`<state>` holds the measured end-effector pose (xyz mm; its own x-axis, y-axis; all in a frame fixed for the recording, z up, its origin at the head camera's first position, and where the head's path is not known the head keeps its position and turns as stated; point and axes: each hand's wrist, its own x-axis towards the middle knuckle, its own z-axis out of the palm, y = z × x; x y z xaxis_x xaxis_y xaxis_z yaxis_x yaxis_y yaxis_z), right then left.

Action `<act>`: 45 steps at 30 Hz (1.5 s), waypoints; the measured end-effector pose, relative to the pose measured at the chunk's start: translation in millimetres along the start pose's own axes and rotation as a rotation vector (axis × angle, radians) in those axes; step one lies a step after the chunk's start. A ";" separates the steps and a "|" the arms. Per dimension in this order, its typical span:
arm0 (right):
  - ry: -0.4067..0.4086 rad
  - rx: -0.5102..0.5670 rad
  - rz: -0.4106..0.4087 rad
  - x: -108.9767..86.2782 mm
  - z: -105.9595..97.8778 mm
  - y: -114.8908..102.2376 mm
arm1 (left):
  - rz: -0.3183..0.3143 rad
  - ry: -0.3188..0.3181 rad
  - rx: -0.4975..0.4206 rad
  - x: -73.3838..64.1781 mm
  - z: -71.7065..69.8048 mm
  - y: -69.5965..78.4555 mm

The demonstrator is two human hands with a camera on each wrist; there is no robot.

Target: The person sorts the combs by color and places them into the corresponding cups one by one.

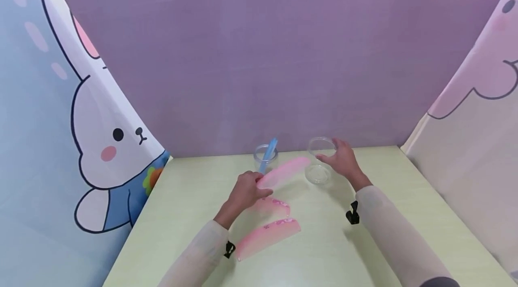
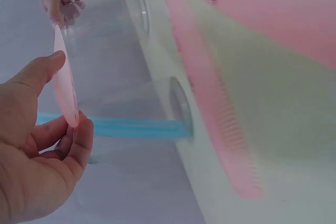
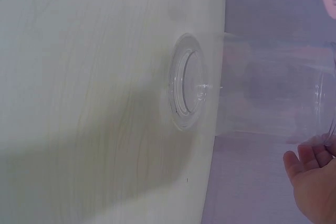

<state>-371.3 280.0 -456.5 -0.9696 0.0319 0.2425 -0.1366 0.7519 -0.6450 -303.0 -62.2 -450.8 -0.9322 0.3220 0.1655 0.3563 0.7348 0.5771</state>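
My left hand (image 1: pixel 246 191) pinches a pink comb (image 1: pixel 285 173) between thumb and fingers, holding it tilted above the table. In the left wrist view the comb (image 2: pixel 64 85) appears edge-on. At the back right, a tall clear plastic cup (image 3: pixel 262 87) stands upright, its round base (image 1: pixel 317 174) on the table. The thumb and fingers of my right hand (image 1: pixel 343 159) grip this cup's rim from the right. Beyond the left hand, another clear cup (image 1: pixel 256 156) holds a long blue item (image 1: pixel 269 152), leaning against the rim; its kind is unclear.
Two more pink combs lie on the pale table (image 1: pixel 344 255): one (image 1: pixel 269 235) nearer the front, the other (image 1: pixel 273 207) partly hidden under the left hand. A purple backdrop (image 1: pixel 259 62) rises behind the table edge, with cartoon-printed cloth (image 1: pixel 101 143) along the left side.
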 end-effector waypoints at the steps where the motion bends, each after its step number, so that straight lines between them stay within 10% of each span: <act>1: 0.003 0.000 -0.003 -0.3 -0.2 -0.1 | -0.002 0.000 -0.001 1.6 -0.4 2.4; 32: 0.003 0.003 0.014 -2.5 -0.7 -1.1 | 0.001 0.042 0.119 53.1 6.8 48.7; 45: 0.001 0.002 0.012 -4.0 -0.7 -4.1 | 0.084 0.162 0.116 59.3 6.5 60.1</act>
<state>-366.7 277.3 -454.3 -0.9710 0.0419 0.2355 -0.1252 0.7500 -0.6495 -336.5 4.9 -411.5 -0.8937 0.2920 0.3408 0.4296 0.7763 0.4613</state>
